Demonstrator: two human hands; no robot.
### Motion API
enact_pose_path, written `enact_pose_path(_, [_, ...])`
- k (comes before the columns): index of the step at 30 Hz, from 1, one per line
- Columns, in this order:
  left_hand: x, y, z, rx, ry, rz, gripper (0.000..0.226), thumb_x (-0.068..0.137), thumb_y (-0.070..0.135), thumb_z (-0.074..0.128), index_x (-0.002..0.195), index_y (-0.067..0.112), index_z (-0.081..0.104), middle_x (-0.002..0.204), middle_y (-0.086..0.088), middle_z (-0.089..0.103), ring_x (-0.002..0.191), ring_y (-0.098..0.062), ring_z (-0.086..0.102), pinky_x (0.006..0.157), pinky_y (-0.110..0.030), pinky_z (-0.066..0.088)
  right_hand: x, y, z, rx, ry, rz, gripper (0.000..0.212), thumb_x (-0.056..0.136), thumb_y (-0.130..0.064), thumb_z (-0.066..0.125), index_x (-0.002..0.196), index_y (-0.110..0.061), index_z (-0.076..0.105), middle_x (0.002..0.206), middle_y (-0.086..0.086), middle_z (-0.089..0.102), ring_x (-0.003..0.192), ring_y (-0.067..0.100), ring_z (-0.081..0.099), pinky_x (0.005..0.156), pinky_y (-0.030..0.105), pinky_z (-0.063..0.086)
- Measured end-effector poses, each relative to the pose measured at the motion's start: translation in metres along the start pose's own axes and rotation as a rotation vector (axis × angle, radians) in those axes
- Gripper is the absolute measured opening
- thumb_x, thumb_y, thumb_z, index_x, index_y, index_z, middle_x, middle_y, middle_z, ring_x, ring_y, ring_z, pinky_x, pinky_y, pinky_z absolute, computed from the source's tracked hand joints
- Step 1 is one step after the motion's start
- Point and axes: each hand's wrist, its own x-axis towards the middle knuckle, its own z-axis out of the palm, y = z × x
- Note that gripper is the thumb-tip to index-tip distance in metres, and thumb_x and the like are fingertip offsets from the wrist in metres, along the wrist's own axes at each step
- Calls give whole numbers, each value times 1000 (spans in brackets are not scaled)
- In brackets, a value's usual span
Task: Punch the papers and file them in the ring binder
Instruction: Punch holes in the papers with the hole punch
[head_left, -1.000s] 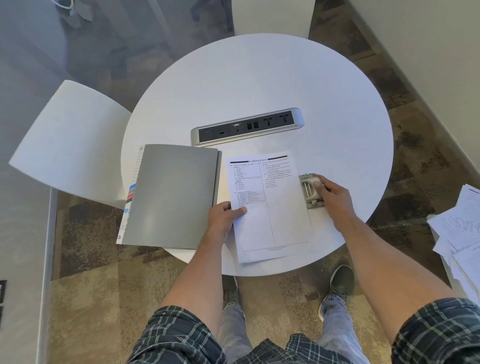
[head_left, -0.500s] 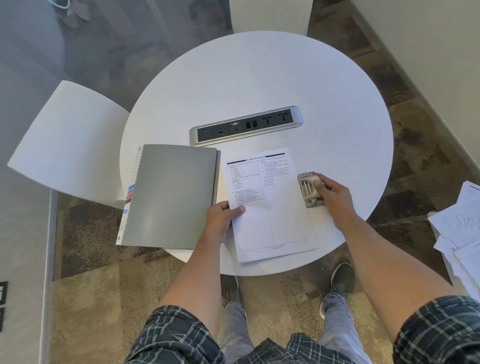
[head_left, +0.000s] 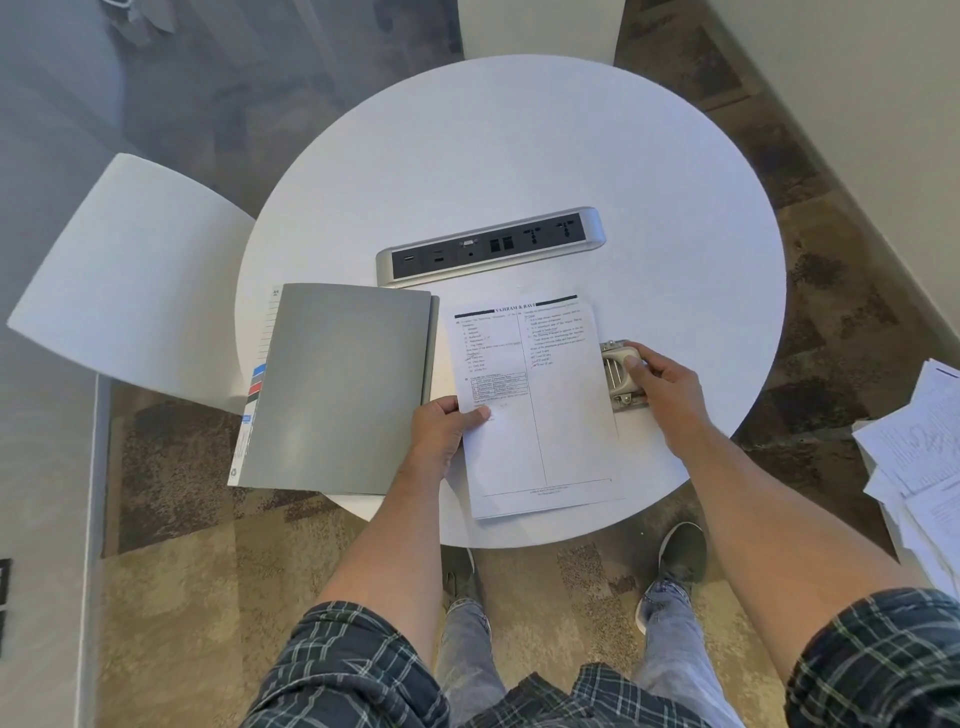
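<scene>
A printed sheet of paper (head_left: 540, 415) lies on the round white table (head_left: 519, 156) in front of me. My left hand (head_left: 441, 431) pinches its left edge, thumb on top. A metal hole punch (head_left: 618, 376) sits at the sheet's right edge, and that edge lies in or under the punch's mouth. My right hand (head_left: 660, 384) grips the punch, thumb on its lever. The grey ring binder (head_left: 337, 384) lies closed to the left of the sheet, with coloured index tabs along its left side.
A silver power and socket strip (head_left: 491, 244) is set into the table just beyond the sheet and binder. A white chair (head_left: 124, 280) stands at the left. A loose pile of papers (head_left: 919, 457) lies at the right edge of view.
The sheet's right edge has come over to the punch, covering part of it. Both hands keep their holds.
</scene>
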Motion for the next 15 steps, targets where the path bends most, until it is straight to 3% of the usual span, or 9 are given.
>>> enact_pose_path(8, [-1, 0, -1, -26, 10, -5, 17, 74, -3, 84, 88, 5, 79, 86, -10, 80, 67, -22, 74, 61, -28, 58, 3, 2, 0, -15, 4, 3, 19, 98, -31, 68, 105, -45, 80, 96, -4, 73, 88, 11, 63, 88, 29, 53])
enact_pose_path(15, [-2, 4, 1, -50, -5, -26, 15, 76, -5, 81, 88, 5, 78, 79, -8, 79, 61, -19, 72, 58, -26, 59, 4, 2, -1, 17, 1, -1, 18, 98, -28, 69, 108, -38, 80, 94, -5, 74, 83, 8, 64, 67, 15, 55])
